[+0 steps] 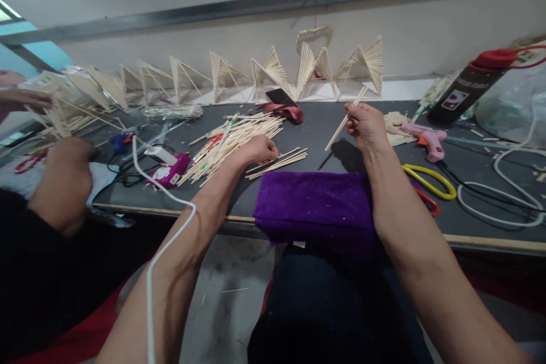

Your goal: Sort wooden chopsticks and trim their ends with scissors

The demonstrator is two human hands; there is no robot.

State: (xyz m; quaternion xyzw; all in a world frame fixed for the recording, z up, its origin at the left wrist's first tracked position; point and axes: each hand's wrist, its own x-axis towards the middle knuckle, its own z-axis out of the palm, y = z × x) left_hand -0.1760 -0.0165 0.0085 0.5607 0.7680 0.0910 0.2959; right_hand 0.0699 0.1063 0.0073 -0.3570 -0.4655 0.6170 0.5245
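Note:
My right hand [362,122] is raised over the dark table, its fingers closed round a couple of thin wooden sticks [336,135] that slant down to the left. My left hand [261,151] has its fingertips pinched together at the end of a small row of sticks [284,164] lying on the table. Whether it grips one of them is hard to make out. Behind that hand spreads a large loose pile of sticks [230,142]. A folded purple cloth [315,205] lies at the table's front edge between my arms.
Fan-shaped stick structures [271,71] line the wall. To the right are a pink glue gun [430,139], yellow-handled scissors [430,179] and a dark bottle [464,88]. At left are a purple power socket [173,170], a white cable and another person's arm [63,182].

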